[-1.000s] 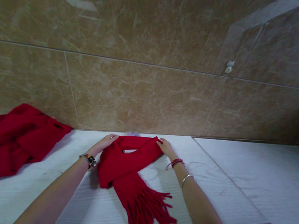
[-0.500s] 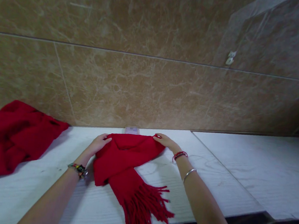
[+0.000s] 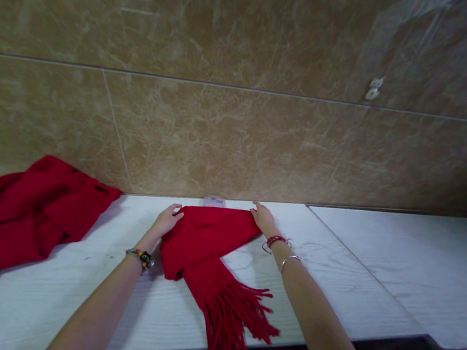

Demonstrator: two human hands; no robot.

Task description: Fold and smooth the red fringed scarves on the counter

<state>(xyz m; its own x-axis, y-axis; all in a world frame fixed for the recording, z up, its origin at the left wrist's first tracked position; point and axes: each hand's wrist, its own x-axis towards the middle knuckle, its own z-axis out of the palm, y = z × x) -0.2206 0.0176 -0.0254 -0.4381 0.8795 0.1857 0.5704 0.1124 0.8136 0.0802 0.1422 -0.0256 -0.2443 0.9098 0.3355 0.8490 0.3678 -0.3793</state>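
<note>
A folded red scarf [image 3: 203, 245] with a fringed end lies on the white counter [image 3: 331, 278], its fringe hanging over the front edge. My left hand [image 3: 166, 222] rests on the scarf's far left corner, fingers curled onto the cloth. My right hand [image 3: 262, 219] presses the far right corner, fingers bent over the fold. Both wrists wear bracelets.
A second red scarf [image 3: 24, 212] lies crumpled at the left of the counter. A brown marble wall [image 3: 241, 113] rises right behind. A small pale tag [image 3: 214, 201] sits at the wall's foot. A seam splits the counter at the right.
The open gap in the scarf's fold has closed and the cloth lies flatter. Both hands stay on the far corners; the view shifted slightly.
</note>
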